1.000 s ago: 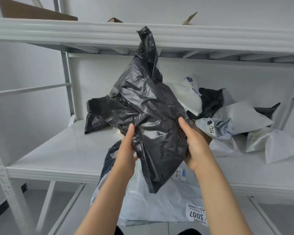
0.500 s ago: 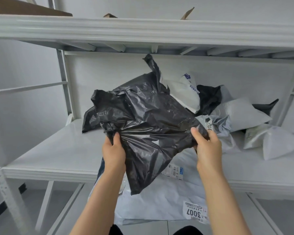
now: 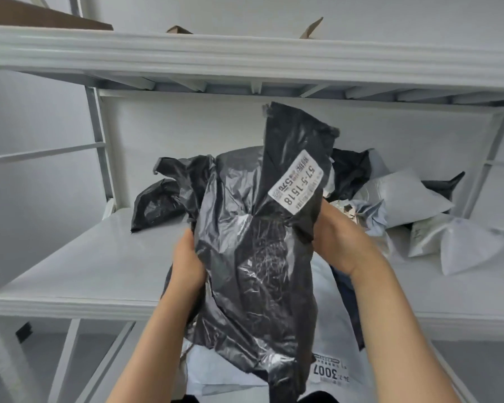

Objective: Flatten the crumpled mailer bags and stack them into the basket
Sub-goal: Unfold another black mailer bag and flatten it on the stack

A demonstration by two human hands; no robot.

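Shelving (image 3: 245, 53) of white metal fills the frame, its top beam running across the upper part with scraps of cardboard (image 3: 41, 16) showing above it, and its shelf board (image 3: 85, 271) spreading across the middle. Next in size is the black mailer bag (image 3: 253, 257), held upright in the centre of the frame, clear of the board, its film creased and glossy but already opened out into a long, roughly flat shape rather than a ball. Under it, at the lower centre and draped over the front edge of the board, lie pale flat bags (image 3: 326, 301), one with a label reading 3007, which I judge to be ones already smoothed. At the middle right a pile of crumpled bags (image 3: 402, 196), grey, white and black, waits untouched, and another black crumpled bag (image 3: 157, 205) sits at the middle left. No basket is in view, so stacking cannot be judged; most of the flattening looks still to be done. The left hand (image 3: 185, 266) grips the held bag's left edge; the right hand (image 3: 341, 242) holds its right side, fingers hidden behind the film. Smallest, a white sticker (image 3: 296, 181) sits tilted near the bag's top
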